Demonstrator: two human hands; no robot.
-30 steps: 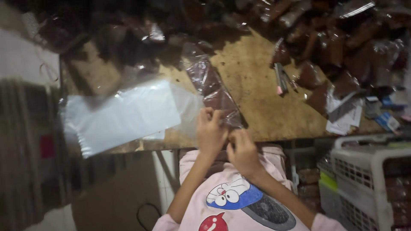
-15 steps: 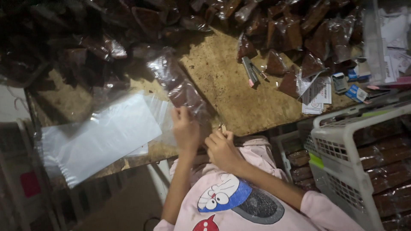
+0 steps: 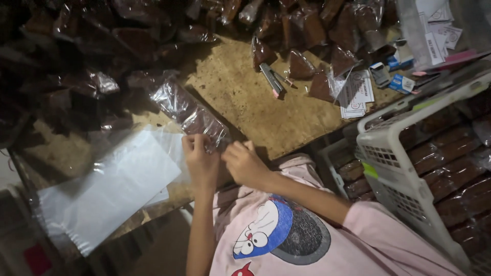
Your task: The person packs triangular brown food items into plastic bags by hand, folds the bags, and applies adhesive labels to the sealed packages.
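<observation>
Long clear plastic bag of dark brown blocks [image 3: 190,113] lies on the worn wooden table [image 3: 245,102], running toward 11 o'clock. Its near end is pinched shut-fingered by left hand [image 3: 200,162] and right hand [image 3: 244,163]. Mouth is best kept flat, taut, folded evenly.

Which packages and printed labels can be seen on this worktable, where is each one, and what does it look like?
Long clear bag: table centre-left, dark brown filling, near end held by left hand and right hand.
Empty clear bags: flat stack, near-left edge.
Filled brown packets: heaped along far side.
Paper labels: white printed slips, fanned, right of centre.
Small box: blue and white, far right.
White basket: right, holding brown packets.
</observation>
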